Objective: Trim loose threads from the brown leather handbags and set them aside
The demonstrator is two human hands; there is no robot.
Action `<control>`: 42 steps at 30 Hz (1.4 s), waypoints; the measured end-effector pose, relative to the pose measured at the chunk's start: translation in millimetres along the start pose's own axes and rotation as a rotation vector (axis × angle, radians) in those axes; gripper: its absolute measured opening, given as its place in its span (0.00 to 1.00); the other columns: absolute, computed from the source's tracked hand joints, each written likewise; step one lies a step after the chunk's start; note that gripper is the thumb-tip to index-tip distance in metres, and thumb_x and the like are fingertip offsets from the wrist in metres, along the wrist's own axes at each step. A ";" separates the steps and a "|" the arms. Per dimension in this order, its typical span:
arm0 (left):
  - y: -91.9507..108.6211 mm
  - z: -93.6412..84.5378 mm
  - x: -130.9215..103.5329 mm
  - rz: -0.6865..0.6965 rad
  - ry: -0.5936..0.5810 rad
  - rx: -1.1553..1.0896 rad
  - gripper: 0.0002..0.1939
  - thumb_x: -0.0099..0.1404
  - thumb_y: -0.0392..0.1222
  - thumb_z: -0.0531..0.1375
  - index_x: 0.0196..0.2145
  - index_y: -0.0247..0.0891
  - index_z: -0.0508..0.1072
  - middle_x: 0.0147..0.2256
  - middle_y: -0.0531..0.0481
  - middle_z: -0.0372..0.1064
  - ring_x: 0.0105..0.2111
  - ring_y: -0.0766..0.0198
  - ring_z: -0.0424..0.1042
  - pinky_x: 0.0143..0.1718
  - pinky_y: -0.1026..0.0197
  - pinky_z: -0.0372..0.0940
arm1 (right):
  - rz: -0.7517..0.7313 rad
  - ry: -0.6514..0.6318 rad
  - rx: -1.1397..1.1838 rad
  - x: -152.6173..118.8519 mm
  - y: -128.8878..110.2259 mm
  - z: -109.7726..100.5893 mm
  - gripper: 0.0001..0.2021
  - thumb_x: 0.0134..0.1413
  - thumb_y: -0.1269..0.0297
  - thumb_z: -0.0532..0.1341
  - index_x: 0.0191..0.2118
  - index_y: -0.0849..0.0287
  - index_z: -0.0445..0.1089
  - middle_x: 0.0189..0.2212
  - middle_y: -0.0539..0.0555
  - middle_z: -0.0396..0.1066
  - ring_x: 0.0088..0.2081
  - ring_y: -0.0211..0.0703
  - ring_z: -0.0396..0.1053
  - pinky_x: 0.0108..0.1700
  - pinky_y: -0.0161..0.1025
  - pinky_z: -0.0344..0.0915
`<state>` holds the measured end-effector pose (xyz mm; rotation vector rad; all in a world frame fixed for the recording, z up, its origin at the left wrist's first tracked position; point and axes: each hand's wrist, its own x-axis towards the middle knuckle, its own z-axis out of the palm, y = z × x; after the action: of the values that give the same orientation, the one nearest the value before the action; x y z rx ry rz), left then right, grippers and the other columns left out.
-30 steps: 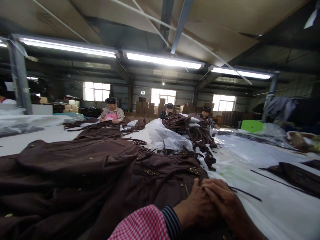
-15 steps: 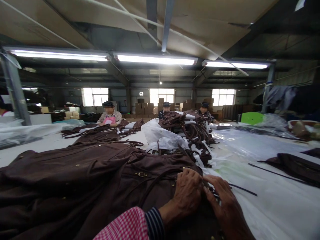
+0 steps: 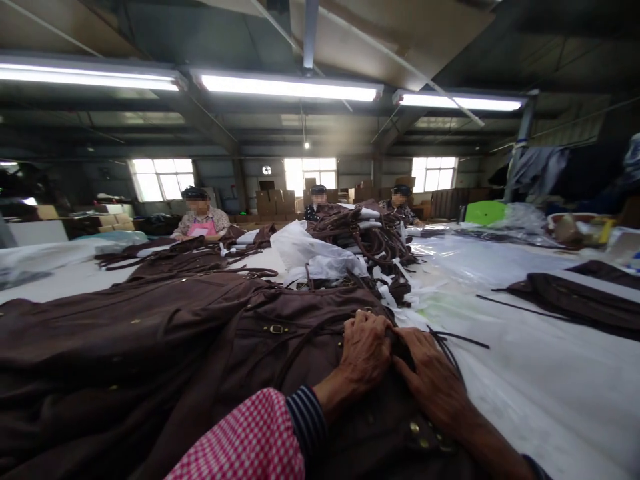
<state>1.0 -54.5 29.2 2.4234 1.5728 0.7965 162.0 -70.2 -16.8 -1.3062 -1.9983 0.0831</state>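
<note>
A dark brown bag (image 3: 320,310) with brass fittings lies on top of other brown bags (image 3: 125,333) in front of me. My left hand (image 3: 364,348), below a striped cuff and a pink checked sleeve, has its fingers curled over the bag's right-hand edge. Close beside it, my right hand (image 3: 431,370) grips the same edge with bent fingers, its thumb toward the left hand. What lies under the fingertips is hidden. A thin brown strap (image 3: 300,360) curves across the bag near my left wrist. Brass studs (image 3: 417,433) show beneath my right forearm.
Beyond the bag rises a heap of brown bags (image 3: 355,233) with white wrapping and clear plastic (image 3: 310,250). Plastic sheeting (image 3: 540,360) covers the white table at right, where another brown piece (image 3: 565,297) lies. Several co-workers, one a person in a pink apron (image 3: 203,217), sit across the table.
My view has tilted down and turned slightly right. The right hand has come in closer over the bag's edge, and brass studs now show by its forearm. The left hand keeps its hold.
</note>
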 end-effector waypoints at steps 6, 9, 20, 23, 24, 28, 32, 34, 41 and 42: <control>2.5 -15.7 1.9 -0.008 -0.040 -0.020 0.13 0.68 0.38 0.55 0.48 0.43 0.73 0.47 0.47 0.72 0.52 0.54 0.66 0.51 0.50 0.62 | 0.007 -0.026 -0.074 -1.0 5.3 8.8 0.18 0.64 0.58 0.56 0.57 0.53 0.66 0.52 0.58 0.70 0.54 0.54 0.65 0.57 0.52 0.62; -10.3 -33.0 -12.4 0.165 -0.109 0.132 0.12 0.69 0.43 0.58 0.48 0.42 0.72 0.48 0.47 0.72 0.53 0.52 0.65 0.54 0.45 0.60 | 0.001 -0.022 -0.124 -1.6 8.3 9.7 0.18 0.65 0.55 0.56 0.57 0.53 0.67 0.50 0.58 0.71 0.53 0.54 0.66 0.55 0.52 0.63; -70.1 -44.7 -75.1 0.235 -0.003 0.107 0.17 0.74 0.51 0.54 0.58 0.49 0.68 0.63 0.54 0.64 0.67 0.56 0.53 0.66 0.47 0.50 | -0.018 0.031 -0.165 9.1 15.8 9.7 0.21 0.65 0.51 0.55 0.57 0.58 0.66 0.53 0.59 0.71 0.54 0.54 0.67 0.58 0.51 0.62; -69.1 -44.0 -72.4 0.222 -0.001 0.087 0.17 0.74 0.50 0.55 0.57 0.50 0.69 0.63 0.55 0.64 0.66 0.55 0.53 0.66 0.46 0.50 | 0.024 -0.058 -0.194 21.7 14.4 0.4 0.20 0.63 0.48 0.55 0.54 0.54 0.67 0.46 0.56 0.74 0.48 0.52 0.70 0.50 0.48 0.65; -69.1 -43.9 -72.1 0.223 0.001 0.078 0.17 0.74 0.51 0.55 0.57 0.50 0.69 0.63 0.55 0.64 0.66 0.55 0.53 0.66 0.46 0.50 | 0.054 -0.117 -0.199 27.6 13.2 -4.8 0.20 0.63 0.47 0.56 0.53 0.53 0.67 0.42 0.55 0.74 0.46 0.51 0.71 0.46 0.46 0.65; -70.6 -43.5 -72.6 0.223 -0.002 0.057 0.17 0.74 0.52 0.54 0.57 0.50 0.69 0.63 0.55 0.64 0.66 0.54 0.52 0.65 0.46 0.50 | 0.117 -0.411 -0.123 57.0 9.0 -33.5 0.22 0.59 0.47 0.59 0.53 0.54 0.66 0.31 0.50 0.71 0.34 0.46 0.69 0.35 0.40 0.59; -70.5 -45.1 -72.4 0.199 -0.021 0.050 0.18 0.73 0.53 0.54 0.57 0.50 0.69 0.63 0.54 0.63 0.65 0.53 0.53 0.64 0.45 0.51 | 0.171 -0.700 0.219 81.6 10.7 -66.0 0.27 0.52 0.53 0.66 0.55 0.58 0.63 0.27 0.46 0.66 0.27 0.38 0.63 0.27 0.35 0.55; -70.0 -46.5 -71.6 0.195 -0.030 0.045 0.18 0.73 0.53 0.54 0.57 0.51 0.69 0.63 0.54 0.63 0.65 0.53 0.53 0.63 0.44 0.52 | 0.254 -0.780 0.358 88.2 11.5 -80.3 0.29 0.49 0.55 0.68 0.56 0.57 0.63 0.27 0.45 0.65 0.25 0.36 0.62 0.24 0.33 0.53; -69.4 -47.5 -69.6 0.185 -0.010 0.057 0.18 0.74 0.51 0.54 0.59 0.51 0.68 0.63 0.54 0.63 0.64 0.53 0.54 0.63 0.44 0.54 | 0.247 -0.718 0.493 89.5 7.5 -96.5 0.17 0.45 0.58 0.69 0.40 0.63 0.74 0.25 0.47 0.67 0.24 0.32 0.59 0.24 0.31 0.52; -69.9 -46.9 -69.4 0.184 -0.004 0.057 0.18 0.73 0.51 0.54 0.59 0.51 0.67 0.63 0.53 0.63 0.64 0.54 0.54 0.64 0.44 0.54 | 0.256 -0.704 0.509 86.8 8.2 -94.4 0.17 0.46 0.58 0.68 0.40 0.63 0.75 0.26 0.48 0.68 0.24 0.31 0.59 0.24 0.31 0.52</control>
<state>-100.6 -92.4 17.0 2.6383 1.4050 0.7853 206.9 -26.1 95.3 -1.2725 -2.1221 1.2343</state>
